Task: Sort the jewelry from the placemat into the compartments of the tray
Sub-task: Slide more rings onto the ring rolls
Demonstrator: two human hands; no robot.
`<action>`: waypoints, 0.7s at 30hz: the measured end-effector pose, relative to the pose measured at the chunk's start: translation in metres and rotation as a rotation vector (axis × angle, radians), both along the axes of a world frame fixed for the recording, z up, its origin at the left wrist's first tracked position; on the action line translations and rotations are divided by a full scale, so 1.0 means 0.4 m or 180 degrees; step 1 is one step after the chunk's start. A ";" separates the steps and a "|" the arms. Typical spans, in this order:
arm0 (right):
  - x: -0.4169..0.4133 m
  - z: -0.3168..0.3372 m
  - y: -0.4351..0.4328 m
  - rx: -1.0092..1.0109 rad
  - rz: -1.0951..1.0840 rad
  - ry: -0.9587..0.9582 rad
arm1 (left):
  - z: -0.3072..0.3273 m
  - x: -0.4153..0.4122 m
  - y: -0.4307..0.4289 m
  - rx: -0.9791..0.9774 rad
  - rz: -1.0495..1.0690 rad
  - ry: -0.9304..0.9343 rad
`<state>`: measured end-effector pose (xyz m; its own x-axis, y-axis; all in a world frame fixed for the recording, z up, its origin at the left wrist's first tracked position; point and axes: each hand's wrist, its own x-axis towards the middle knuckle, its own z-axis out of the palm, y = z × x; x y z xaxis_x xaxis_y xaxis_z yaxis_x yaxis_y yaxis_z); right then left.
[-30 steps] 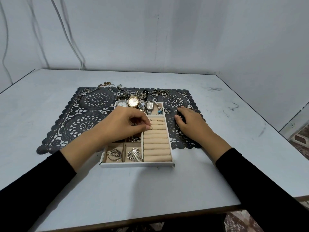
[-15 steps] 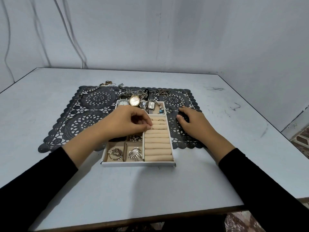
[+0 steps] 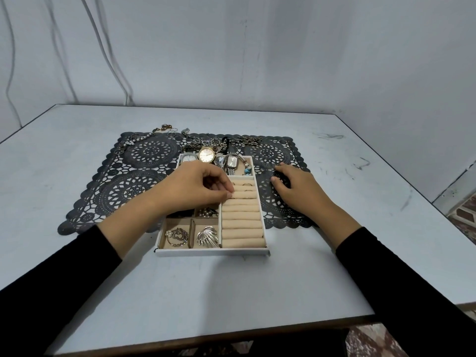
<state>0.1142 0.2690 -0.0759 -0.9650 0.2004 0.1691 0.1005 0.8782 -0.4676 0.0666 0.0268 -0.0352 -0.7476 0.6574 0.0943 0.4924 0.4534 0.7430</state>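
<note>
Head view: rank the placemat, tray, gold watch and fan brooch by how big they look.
1. placemat
2. tray
3. gold watch and fan brooch: these look about alike, and the brooch sits nearer the camera, so I won't rank them.

Tray [image 3: 211,251] straddles placemat [image 3: 144,181] near edge — watches [image 3: 206,155] in rear compartment, chains [image 3: 247,139] behind tray.

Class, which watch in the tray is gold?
The round gold watch at the tray's far end; the left silver watch and right silver watch are rectangular.

A pale grey table [image 3: 231,292] stands against a wall [image 3: 283,60] with hanging cables [image 3: 102,46].
</note>
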 end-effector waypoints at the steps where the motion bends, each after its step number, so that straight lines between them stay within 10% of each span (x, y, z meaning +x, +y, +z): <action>1: 0.000 0.000 0.000 -0.0001 0.0005 0.0011 | 0.001 0.001 0.001 -0.0005 0.0013 0.0019; 21: -0.038 0.010 0.035 -0.0153 -0.0112 0.0347 | -0.002 -0.065 -0.057 0.0879 0.0918 0.0192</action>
<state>0.0991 0.2829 -0.0720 -0.9336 0.2443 0.2621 0.0771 0.8514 -0.5188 0.0404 0.0040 -0.0360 -0.8854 0.3651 0.2875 0.4207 0.3666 0.8298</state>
